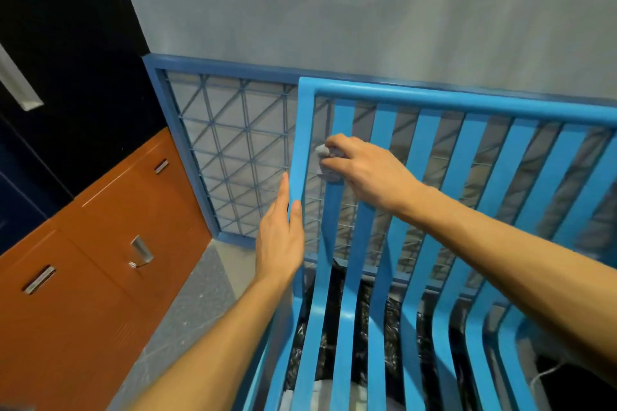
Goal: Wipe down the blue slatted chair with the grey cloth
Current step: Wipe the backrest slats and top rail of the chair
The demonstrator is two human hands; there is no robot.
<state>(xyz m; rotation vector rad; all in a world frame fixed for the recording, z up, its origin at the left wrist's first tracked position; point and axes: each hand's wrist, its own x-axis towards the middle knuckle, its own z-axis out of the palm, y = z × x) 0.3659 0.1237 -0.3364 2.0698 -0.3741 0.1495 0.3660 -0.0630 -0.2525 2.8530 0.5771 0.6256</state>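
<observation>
Right hand (364, 170) is pinching the bunched grey cloth (324, 160) between thumb and fingers, pressing it against the first slat of the blue slatted chair (467, 103), about mid-height of the backrest, just beside the left upright; left hand (278, 237) is lying with straight fingers along that upright, gripping nothing; the hands are sitting near each other, not touching; chair is backing onto a blue mesh panel (233, 143); orange cabinet (100, 243) is standing at left.
</observation>
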